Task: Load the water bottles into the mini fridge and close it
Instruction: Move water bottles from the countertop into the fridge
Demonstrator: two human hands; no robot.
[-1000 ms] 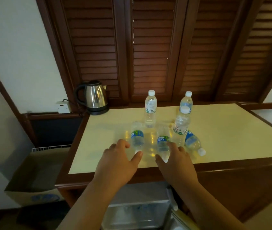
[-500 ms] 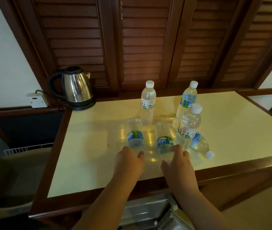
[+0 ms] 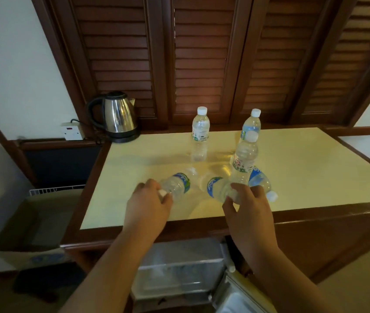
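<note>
A person's left hand (image 3: 149, 205) grips the cap end of a lying water bottle (image 3: 177, 184) on a cream countertop (image 3: 310, 168), while the right hand (image 3: 248, 210) curls around the neck of a second lying bottle (image 3: 219, 188) just beside it at three o'clock. A third bottle (image 3: 261, 182) lies at the right hand's one o'clock, its white cap pointing toward the counter's near edge. Three more stand upright farther back: one (image 3: 244, 160) directly behind the right hand, two (image 3: 200, 129) (image 3: 251, 124) near the louvred wooden shutters (image 3: 202, 53) at twelve o'clock. A steel kettle (image 3: 117, 117) sits at ten o'clock. At six o'clock, under the counter, the mini fridge (image 3: 179, 269) stands open, its door (image 3: 243, 297) swung out to the right.
</note>
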